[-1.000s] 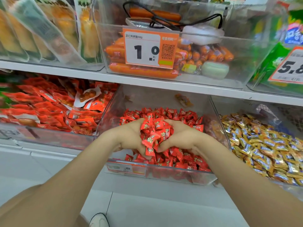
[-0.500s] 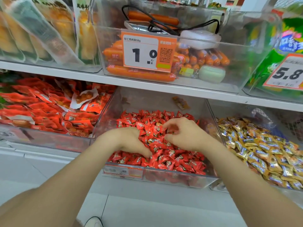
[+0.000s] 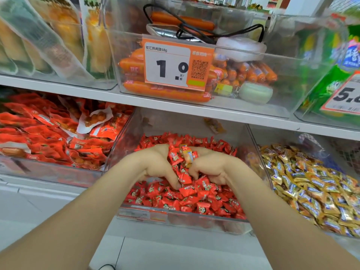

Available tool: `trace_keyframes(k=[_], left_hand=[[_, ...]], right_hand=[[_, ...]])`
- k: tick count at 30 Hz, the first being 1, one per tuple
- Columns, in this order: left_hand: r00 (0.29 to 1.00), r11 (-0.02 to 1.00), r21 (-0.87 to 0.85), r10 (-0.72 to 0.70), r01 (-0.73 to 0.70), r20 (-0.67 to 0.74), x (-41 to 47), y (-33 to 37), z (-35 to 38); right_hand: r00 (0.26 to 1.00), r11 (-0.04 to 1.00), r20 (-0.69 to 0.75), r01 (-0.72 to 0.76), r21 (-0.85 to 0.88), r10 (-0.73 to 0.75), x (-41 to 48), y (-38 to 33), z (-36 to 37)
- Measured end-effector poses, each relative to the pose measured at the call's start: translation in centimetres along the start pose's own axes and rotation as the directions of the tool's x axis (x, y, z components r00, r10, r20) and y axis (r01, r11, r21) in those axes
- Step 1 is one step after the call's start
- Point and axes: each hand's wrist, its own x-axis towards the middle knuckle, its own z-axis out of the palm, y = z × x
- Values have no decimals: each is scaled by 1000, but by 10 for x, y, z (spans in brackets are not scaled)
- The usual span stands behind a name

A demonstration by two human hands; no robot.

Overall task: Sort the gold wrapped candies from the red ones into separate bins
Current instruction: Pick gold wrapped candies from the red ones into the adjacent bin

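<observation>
Both hands reach into the clear middle bin (image 3: 175, 218) on the lower shelf, which holds a deep heap of red candies (image 3: 194, 201). The left hand (image 3: 155, 164) and right hand (image 3: 212, 168) face each other with their fingers curled inward, cupping a mound of the red candies between the palms and holding it up above the rest of the heap. This two-handed scoop appears to be a way of turning the pile over so that anything buried in it comes into view. It has worked: one gold-wrapped piece (image 3: 188, 155), yellowish with a patch of blue, sits at the top of the cupped mound between the two hands, resting against the red wrappers. It matches the gold candies (image 3: 311, 188) piled in the neighbouring bin (image 3: 282, 139) just to the right, which is where it most likely belongs. Neither hand pinches it yet, so one hand will probably have to let go of the mound to pick it out. The sort looks far along, since no red wrapper shows among the gold. To the left sits a bin of larger red snack packets (image 3: 48, 137), and on the shelf (image 3: 78, 94) above stands a bin of sausages (image 3: 165, 92) behind an orange price tag (image 3: 171, 63).
</observation>
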Motion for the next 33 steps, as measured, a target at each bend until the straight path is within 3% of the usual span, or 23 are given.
trace_keyframes(k=[3, 5, 9, 12, 14, 17, 20, 23, 25, 28, 30, 33], left_hand=[[992, 992, -55, 117, -114, 41, -9, 0, -13], [992, 993, -4, 117, -117, 47, -19, 0, -20], [986, 951, 285, 85, -123, 143, -36, 4, -20], [984, 880, 452, 82, -145, 157, -44, 7, -18], [992, 821, 559, 66, -115, 107, -44, 4, -17], [994, 824, 558, 105, -96, 16, -41, 1, -12], [978, 819, 548, 207, -171, -4, -37, 2, -8], [974, 805, 563, 227, -186, -2, -30, -3, -5], [970, 788, 580, 243, -204, 11, -25, -7, -2], [955, 753, 608, 296, -251, 27, -16, -8, 4], [946, 731, 635, 325, -250, -2, -12, -8, 6], [948, 777, 589, 313, -220, -59, -15, -7, 0]], right_hand=[[992, 992, 15, 126, 24, -126, -21, -4, -16], [977, 975, 24, 213, -63, -212, -36, -7, -27], [942, 892, 144, 335, -302, -305, -70, -4, -36], [940, 755, 142, 333, -564, -309, -85, 8, -35], [948, 705, 96, 292, -646, -304, -92, 12, -33], [959, 684, 87, 254, -684, -269, -96, 11, -30], [952, 648, 8, 216, -730, -307, -97, 11, -26], [832, 530, -153, 187, -827, -533, -91, 4, -19], [781, 495, -96, 289, -819, -617, -80, 1, -9], [819, 510, 43, 397, -763, -572, -60, 3, 9], [829, 507, 41, 379, -774, -558, -48, 7, 11], [850, 594, -26, 345, -727, -526, -41, 9, 0]])
